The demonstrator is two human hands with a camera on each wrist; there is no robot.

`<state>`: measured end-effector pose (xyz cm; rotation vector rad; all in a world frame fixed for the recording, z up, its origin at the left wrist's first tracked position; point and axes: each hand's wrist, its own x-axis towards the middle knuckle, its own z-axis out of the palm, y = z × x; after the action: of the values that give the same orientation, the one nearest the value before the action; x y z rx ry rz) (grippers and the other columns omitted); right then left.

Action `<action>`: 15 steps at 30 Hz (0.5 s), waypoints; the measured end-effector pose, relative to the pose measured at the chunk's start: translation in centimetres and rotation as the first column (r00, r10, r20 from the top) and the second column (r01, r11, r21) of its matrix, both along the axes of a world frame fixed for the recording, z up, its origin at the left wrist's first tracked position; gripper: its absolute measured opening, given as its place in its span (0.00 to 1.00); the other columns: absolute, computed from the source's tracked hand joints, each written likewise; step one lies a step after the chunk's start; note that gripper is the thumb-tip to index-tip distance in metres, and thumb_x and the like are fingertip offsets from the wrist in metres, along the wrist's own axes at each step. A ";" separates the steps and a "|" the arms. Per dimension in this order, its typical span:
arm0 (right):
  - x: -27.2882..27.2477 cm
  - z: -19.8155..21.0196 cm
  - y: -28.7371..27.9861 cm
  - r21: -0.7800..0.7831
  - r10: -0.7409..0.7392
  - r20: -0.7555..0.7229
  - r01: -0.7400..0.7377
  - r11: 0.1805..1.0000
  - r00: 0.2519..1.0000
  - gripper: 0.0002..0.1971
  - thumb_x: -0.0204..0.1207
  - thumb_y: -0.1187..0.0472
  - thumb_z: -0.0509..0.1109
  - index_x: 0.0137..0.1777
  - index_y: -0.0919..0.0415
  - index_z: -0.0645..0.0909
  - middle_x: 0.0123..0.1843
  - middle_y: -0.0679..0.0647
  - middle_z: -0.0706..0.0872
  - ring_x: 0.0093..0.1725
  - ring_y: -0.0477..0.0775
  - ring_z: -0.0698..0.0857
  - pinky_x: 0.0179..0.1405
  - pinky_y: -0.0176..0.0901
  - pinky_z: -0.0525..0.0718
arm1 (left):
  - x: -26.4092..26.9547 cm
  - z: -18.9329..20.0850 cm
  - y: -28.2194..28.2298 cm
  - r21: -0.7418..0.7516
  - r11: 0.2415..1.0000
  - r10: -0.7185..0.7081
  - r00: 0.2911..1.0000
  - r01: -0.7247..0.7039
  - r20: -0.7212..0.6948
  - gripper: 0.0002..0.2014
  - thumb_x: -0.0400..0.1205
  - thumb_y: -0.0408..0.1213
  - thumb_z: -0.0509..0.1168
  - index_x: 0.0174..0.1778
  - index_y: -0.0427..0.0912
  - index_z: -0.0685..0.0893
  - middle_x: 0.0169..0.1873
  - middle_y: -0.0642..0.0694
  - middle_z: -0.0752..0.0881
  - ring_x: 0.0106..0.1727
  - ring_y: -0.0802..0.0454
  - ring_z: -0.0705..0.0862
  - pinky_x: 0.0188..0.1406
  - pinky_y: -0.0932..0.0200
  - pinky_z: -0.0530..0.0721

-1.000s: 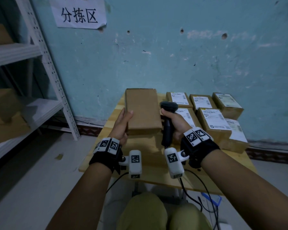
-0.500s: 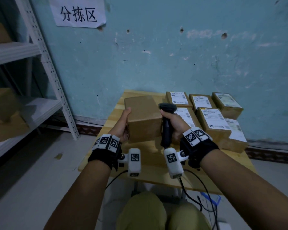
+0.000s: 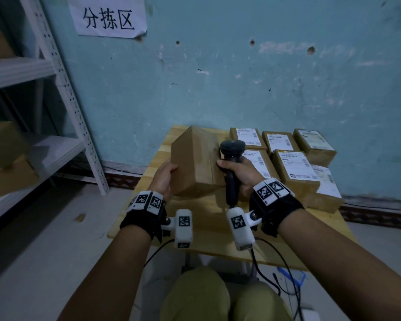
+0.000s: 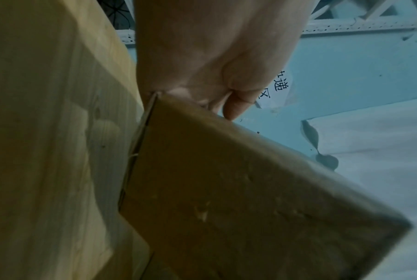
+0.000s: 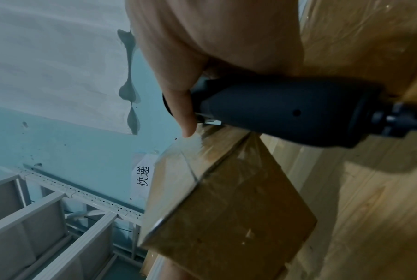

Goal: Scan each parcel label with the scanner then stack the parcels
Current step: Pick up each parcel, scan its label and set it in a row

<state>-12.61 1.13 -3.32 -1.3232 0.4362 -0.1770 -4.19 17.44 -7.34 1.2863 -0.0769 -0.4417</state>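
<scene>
A plain brown cardboard parcel (image 3: 195,163) stands tilted on the wooden table (image 3: 208,216), one edge turned up; no label shows on its visible faces. My left hand (image 3: 166,176) grips its left side, with the thumb (image 4: 236,106) over the near edge of the parcel (image 4: 238,189). My right hand (image 3: 240,172) holds a black handheld scanner (image 3: 232,149) by its handle, just right of the parcel and touching it. In the right wrist view the scanner (image 5: 286,111) sits above the parcel (image 5: 226,208).
Several labelled parcels (image 3: 292,163) lie in rows on the table's right half, some stacked. A white metal shelf (image 3: 63,93) with brown boxes stands at left. The blue wall carries a paper sign (image 3: 108,16). Cables (image 3: 278,269) hang under the table's front edge.
The parcel has been tipped from leaning upright with its broad face towards me to standing tilted on the table, showing two faces. Both hands stayed at its sides.
</scene>
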 end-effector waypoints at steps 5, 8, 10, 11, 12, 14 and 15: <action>0.2 0.0 0.1 -0.017 -0.010 -0.006 0.010 1.000 1.000 0.24 0.74 0.73 0.70 0.70 0.66 0.71 0.49 0.55 0.83 0.41 0.50 0.83 0.41 0.42 0.83 | -0.5 0.1 -0.2 0.016 0.999 -0.049 0.999 0.048 0.016 0.33 0.77 0.51 0.66 0.75 0.39 0.71 0.67 0.36 0.81 0.65 0.38 0.82 0.65 0.39 0.80; 0.3 -0.3 -0.1 -0.042 -0.034 -0.027 0.033 0.999 0.999 0.25 0.73 0.74 0.70 0.71 0.67 0.71 0.44 0.53 0.83 0.41 0.49 0.82 0.41 0.40 0.82 | -0.7 0.4 -0.2 -0.009 1.000 -0.026 1.000 0.026 0.010 0.24 0.83 0.41 0.61 0.72 0.33 0.72 0.66 0.33 0.80 0.62 0.37 0.82 0.61 0.42 0.81; 0.3 -0.5 -0.1 -0.053 -0.056 -0.040 0.054 0.997 0.998 0.25 0.73 0.74 0.70 0.71 0.68 0.71 0.43 0.53 0.82 0.41 0.49 0.82 0.41 0.39 0.82 | -0.7 0.3 -0.2 -0.025 0.999 -0.027 1.000 0.027 0.003 0.21 0.84 0.38 0.60 0.71 0.32 0.73 0.66 0.32 0.80 0.56 0.40 0.83 0.58 0.45 0.82; 0.3 -0.5 -0.1 -0.056 -0.061 -0.046 0.059 0.997 0.997 0.25 0.73 0.74 0.70 0.70 0.68 0.71 0.44 0.53 0.82 0.41 0.50 0.82 0.43 0.41 0.82 | -0.7 0.4 -0.2 -0.038 0.999 -0.025 1.000 0.025 0.003 0.20 0.84 0.38 0.60 0.70 0.32 0.73 0.65 0.32 0.80 0.53 0.42 0.84 0.56 0.46 0.82; 0.3 -0.5 0.0 -0.061 -0.068 -0.051 0.065 0.996 0.996 0.25 0.73 0.74 0.70 0.70 0.68 0.71 0.46 0.54 0.83 0.43 0.51 0.82 0.47 0.43 0.82 | -0.8 0.5 -0.2 -0.047 0.999 -0.021 1.000 0.021 0.006 0.19 0.84 0.37 0.60 0.69 0.33 0.73 0.65 0.32 0.80 0.50 0.45 0.84 0.55 0.47 0.83; 0.4 -0.5 -0.1 -0.077 -0.078 -0.057 0.073 0.994 0.995 0.25 0.73 0.73 0.71 0.70 0.67 0.72 0.54 0.58 0.84 0.50 0.55 0.82 0.56 0.47 0.80 | -0.9 0.4 -0.2 -0.077 0.997 -0.007 1.000 0.007 0.005 0.17 0.83 0.37 0.61 0.68 0.37 0.73 0.63 0.33 0.81 0.48 0.47 0.84 0.51 0.48 0.85; 0.4 -0.5 -0.1 -0.085 -0.082 -0.056 0.077 0.993 0.995 0.25 0.72 0.73 0.71 0.70 0.67 0.72 0.57 0.60 0.83 0.54 0.56 0.81 0.59 0.48 0.79 | -1.0 0.3 -0.2 -0.098 0.995 0.002 1.000 -0.002 -0.003 0.17 0.83 0.37 0.61 0.68 0.39 0.71 0.61 0.35 0.82 0.48 0.48 0.84 0.47 0.49 0.86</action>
<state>-12.22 1.00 -3.81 -1.3961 0.5374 -0.2243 -5.15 17.24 -7.02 1.1896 -0.0937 -0.4330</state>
